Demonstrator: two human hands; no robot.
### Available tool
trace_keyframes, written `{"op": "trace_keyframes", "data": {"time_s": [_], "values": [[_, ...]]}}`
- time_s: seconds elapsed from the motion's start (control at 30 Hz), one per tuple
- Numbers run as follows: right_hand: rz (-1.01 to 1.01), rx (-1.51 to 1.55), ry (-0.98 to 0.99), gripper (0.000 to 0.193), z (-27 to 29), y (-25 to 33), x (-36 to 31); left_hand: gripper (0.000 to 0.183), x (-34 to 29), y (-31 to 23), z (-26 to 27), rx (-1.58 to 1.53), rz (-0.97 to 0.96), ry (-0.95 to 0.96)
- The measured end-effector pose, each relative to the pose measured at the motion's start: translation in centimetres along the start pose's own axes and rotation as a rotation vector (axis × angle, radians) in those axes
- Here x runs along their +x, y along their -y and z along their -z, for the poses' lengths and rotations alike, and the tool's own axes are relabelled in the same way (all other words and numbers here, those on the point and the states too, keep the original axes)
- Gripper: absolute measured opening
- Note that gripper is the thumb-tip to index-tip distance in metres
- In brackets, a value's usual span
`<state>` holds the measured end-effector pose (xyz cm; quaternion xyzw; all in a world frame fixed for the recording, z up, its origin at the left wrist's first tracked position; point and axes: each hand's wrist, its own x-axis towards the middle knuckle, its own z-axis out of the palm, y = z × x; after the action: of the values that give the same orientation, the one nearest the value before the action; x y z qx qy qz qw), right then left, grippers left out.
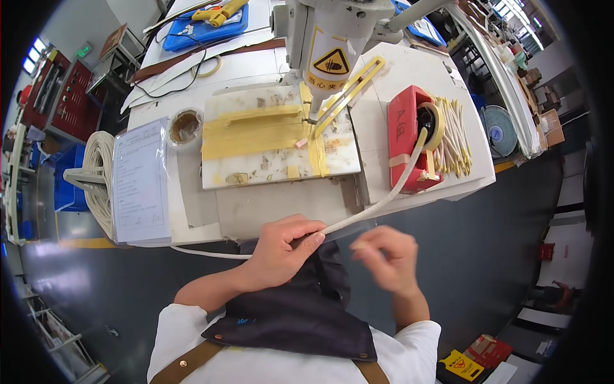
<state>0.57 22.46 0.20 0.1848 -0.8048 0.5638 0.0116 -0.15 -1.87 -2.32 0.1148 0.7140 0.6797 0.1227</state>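
Observation:
My left hand (pixel 284 246) is closed around a white cord (pixel 377 206) in front of the table edge. From that hand the cord rises to the right, and its free end rests over the red tape dispenser (pixel 404 131), by the roll of masking tape (pixel 436 128). The other way, it runs left below the table edge towards a large coil of white cord (pixel 97 182). My right hand (pixel 389 256) hovers just right of the cord, apart from it. Its thumb and forefinger are pinched together, slightly blurred; anything small between them cannot be made out.
A press machine (pixel 332 48) with a warning label stands over a white slab (pixel 224 173) partly covered in yellow tape. Several short cord pieces with yellow ends (pixel 453 137) lie right of the dispenser. A sheet in a clear sleeve (pixel 141 182) and a round cup (pixel 185 127) are at left.

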Motion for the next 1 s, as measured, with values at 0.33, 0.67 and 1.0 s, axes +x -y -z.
{"op": "trace_keyframes", "data": {"time_s": [0.33, 0.67, 1.0], "values": [[-0.080, -0.020, 0.006, 0.012, -4.6, 0.3, 1.3, 0.018, -1.3, -0.3, -0.2, 0.199, -0.263, -0.138], [0.002, -0.084, 0.096, 0.007, -3.3, 1.5, 1.9, 0.017, -1.3, 0.5, 0.0, -0.059, -0.202, -0.053], [0.278, -0.341, 0.169, 0.017, -1.8, 0.5, 3.0, 0.019, -1.9, -1.4, -1.0, 0.129, -0.253, -0.139]]}}
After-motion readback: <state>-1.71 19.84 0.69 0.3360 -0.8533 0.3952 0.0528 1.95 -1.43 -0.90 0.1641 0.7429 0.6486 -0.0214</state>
